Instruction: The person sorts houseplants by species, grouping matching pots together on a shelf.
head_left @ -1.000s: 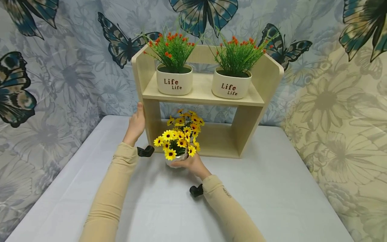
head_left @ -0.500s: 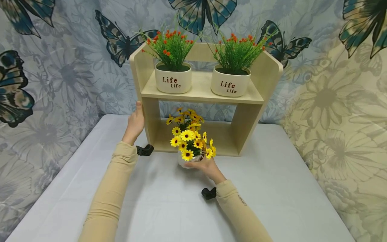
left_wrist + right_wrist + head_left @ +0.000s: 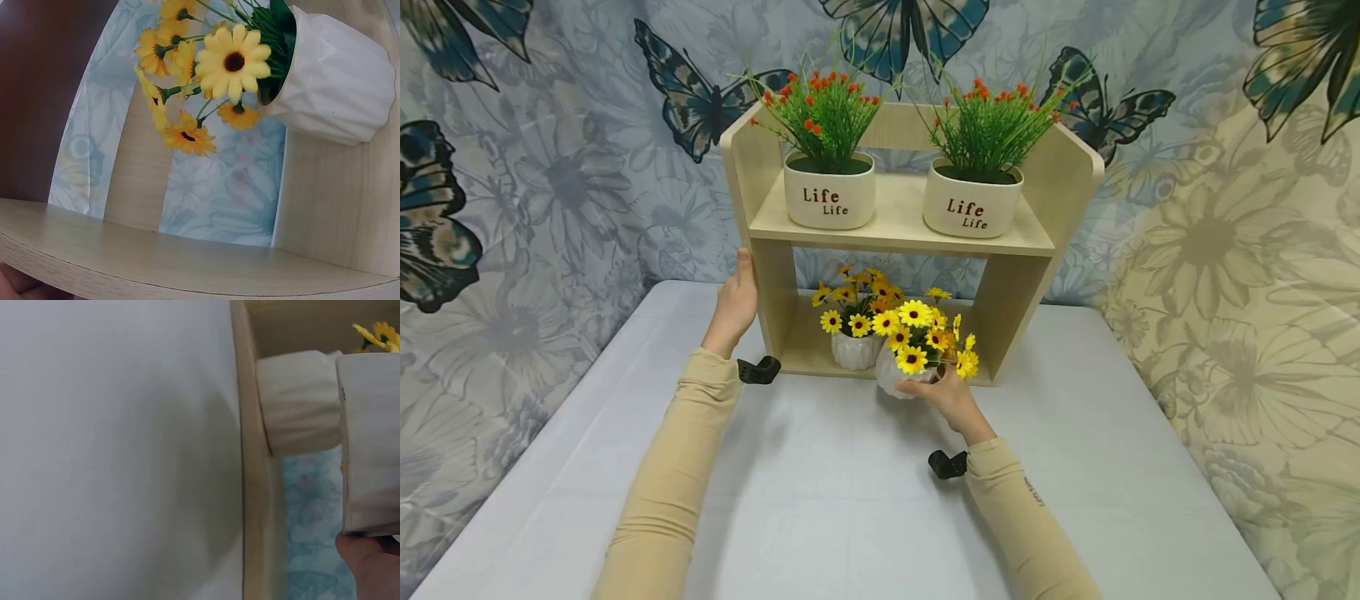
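My right hand (image 3: 951, 400) grips a white ribbed pot of yellow daisies (image 3: 891, 375), lifted off the tablecloth in front of the shelf's lower opening. In the right wrist view the thumb (image 3: 369, 556) presses against that pot (image 3: 375, 444). A second pot of yellow daisies (image 3: 853, 352) stands on the lower board, left of the held one; the left wrist view shows its white faceted pot (image 3: 337, 81) close up. My left hand (image 3: 733, 308), thumb up, rests against the outside of the left panel of the wooden shelf (image 3: 895, 243). Its other fingers are largely hidden.
On the upper board stand a left white oval pot (image 3: 829, 200) and a right one (image 3: 973, 204), both lettered "Life" and holding green grass with red flowers. A white cloth covers the table (image 3: 820, 517). Butterfly-patterned fabric (image 3: 572, 175) hangs behind the shelf.
My right hand has carried its daisy pot rightward and slightly up, uncovering the pot standing on the lower board. My left hand has stayed at the panel.
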`<state>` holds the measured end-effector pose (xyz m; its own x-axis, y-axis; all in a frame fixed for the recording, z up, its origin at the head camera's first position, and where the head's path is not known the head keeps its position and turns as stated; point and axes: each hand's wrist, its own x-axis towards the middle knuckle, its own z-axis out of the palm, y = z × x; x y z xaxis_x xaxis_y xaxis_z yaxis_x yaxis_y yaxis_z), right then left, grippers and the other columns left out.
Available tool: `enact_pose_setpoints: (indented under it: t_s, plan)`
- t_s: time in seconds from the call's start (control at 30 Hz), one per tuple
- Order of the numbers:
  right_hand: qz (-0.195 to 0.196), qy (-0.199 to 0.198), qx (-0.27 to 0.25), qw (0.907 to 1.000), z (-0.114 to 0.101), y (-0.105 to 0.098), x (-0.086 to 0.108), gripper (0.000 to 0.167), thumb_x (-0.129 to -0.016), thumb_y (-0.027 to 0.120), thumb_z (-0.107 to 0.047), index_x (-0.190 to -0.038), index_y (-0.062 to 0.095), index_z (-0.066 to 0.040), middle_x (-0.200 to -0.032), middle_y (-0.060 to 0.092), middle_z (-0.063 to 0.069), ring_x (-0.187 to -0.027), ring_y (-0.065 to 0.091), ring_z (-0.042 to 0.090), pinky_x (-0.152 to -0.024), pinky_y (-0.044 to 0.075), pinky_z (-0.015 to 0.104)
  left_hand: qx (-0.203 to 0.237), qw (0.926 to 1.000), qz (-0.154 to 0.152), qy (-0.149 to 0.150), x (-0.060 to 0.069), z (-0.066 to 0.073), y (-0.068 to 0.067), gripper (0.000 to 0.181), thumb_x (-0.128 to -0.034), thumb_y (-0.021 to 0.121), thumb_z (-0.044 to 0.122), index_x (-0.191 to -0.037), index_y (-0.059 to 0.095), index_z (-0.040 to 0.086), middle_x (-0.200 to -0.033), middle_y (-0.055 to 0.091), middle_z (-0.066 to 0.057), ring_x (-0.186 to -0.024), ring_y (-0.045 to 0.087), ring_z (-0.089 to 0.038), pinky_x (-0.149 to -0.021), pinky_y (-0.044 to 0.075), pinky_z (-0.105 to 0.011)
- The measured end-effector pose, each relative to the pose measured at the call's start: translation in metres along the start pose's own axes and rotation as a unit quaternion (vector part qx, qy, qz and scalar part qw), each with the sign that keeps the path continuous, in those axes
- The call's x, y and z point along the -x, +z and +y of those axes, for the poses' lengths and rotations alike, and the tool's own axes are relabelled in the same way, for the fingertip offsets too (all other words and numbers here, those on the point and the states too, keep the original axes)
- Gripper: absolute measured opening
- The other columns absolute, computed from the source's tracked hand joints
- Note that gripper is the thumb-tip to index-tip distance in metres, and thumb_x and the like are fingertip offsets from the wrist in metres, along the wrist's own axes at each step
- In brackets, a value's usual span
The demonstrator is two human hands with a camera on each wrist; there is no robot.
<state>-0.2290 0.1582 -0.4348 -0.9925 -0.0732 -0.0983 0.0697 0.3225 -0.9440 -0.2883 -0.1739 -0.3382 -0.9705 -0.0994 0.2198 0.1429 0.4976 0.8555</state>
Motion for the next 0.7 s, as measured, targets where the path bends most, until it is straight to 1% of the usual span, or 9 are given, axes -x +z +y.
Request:
enact_pose_setpoints:
  t_s: [0.13,0.2,0.27,0.37,0.43,0.6,0.7]
  plan:
    - [0.004,0.014,0.000,0.9999,-0.003,-0.012,-0.004,0.121,-0.062,0.084,-0.048,-0.148,0.008,-0.007,-0.148,0.014,0.023,-0.131,0.025,0.033,-0.101,0.030,0.047,-0.004,1.0000,-0.004,0.000,0.000,0.000,-0.001,0.094,-0.0880,0.002,0.068,-0.142,0.030,-0.003,-0.139,0.033,-0.030,-0.127,0.027,-0.047,-0.103,0.017,-0.059]
    - [0.007,0.017,-0.003,0.9998,-0.004,-0.017,-0.005,0.119,-0.063,0.084,-0.046,-0.147,0.011,-0.005,-0.146,0.018,0.024,-0.128,0.029,0.032,-0.100,0.033,0.047,-0.006,1.0000,-0.003,-0.002,0.000,0.000,0.000,0.095,-0.0878,0.002,0.068,-0.141,0.032,-0.004,-0.138,0.034,-0.030,-0.127,0.028,-0.047,-0.103,0.018,-0.058]
    - [0.014,0.015,-0.003,0.9998,-0.004,-0.020,-0.007,0.114,-0.063,0.084,-0.045,-0.145,0.017,-0.003,-0.143,0.025,0.023,-0.125,0.034,0.032,-0.098,0.035,0.046,-0.007,1.0000,-0.002,-0.005,0.000,-0.001,0.000,0.096,-0.0877,0.002,0.068,-0.139,0.035,-0.006,-0.137,0.035,-0.031,-0.126,0.030,-0.047,-0.102,0.019,-0.058]
    - [0.019,0.001,-0.015,0.9997,-0.001,-0.024,-0.012,0.104,-0.065,0.084,-0.041,-0.141,0.025,-0.001,-0.138,0.035,0.020,-0.120,0.039,0.031,-0.097,0.037,0.044,-0.007,1.0000,0.000,-0.007,-0.001,-0.001,0.000,0.098,-0.0875,0.002,0.069,-0.136,0.039,-0.009,-0.135,0.037,-0.032,-0.125,0.032,-0.047,-0.102,0.020,-0.058]
    - [0.025,0.000,-0.017,0.9995,0.002,-0.026,-0.014,0.100,-0.064,0.084,-0.041,-0.138,0.030,0.000,-0.136,0.039,0.019,-0.120,0.041,0.030,-0.097,0.037,0.043,-0.009,0.9999,0.002,-0.007,-0.001,-0.001,-0.001,0.099,-0.0873,0.002,0.069,-0.134,0.041,-0.010,-0.134,0.037,-0.032,-0.124,0.032,-0.047,-0.101,0.021,-0.058]
    - [0.033,-0.007,-0.024,0.9991,0.008,-0.029,-0.020,0.100,-0.066,0.084,-0.041,-0.139,0.029,-0.001,-0.136,0.040,0.017,-0.123,0.039,0.029,-0.100,0.035,0.042,-0.013,0.9999,0.000,-0.011,-0.001,-0.001,0.000,0.100,-0.0869,0.001,0.069,-0.135,0.041,-0.009,-0.135,0.037,-0.031,-0.125,0.032,-0.047,-0.101,0.021,-0.058]
    - [0.038,-0.007,-0.032,0.9987,0.010,-0.032,-0.024,0.101,-0.067,0.083,-0.042,-0.140,0.026,0.000,-0.136,0.039,0.018,-0.123,0.038,0.029,-0.100,0.034,0.042,-0.012,0.9999,0.000,-0.013,-0.001,-0.001,0.000,0.100,-0.0868,0.001,0.069,-0.135,0.041,-0.009,-0.135,0.037,-0.031,-0.125,0.032,-0.046,-0.102,0.021,-0.058]
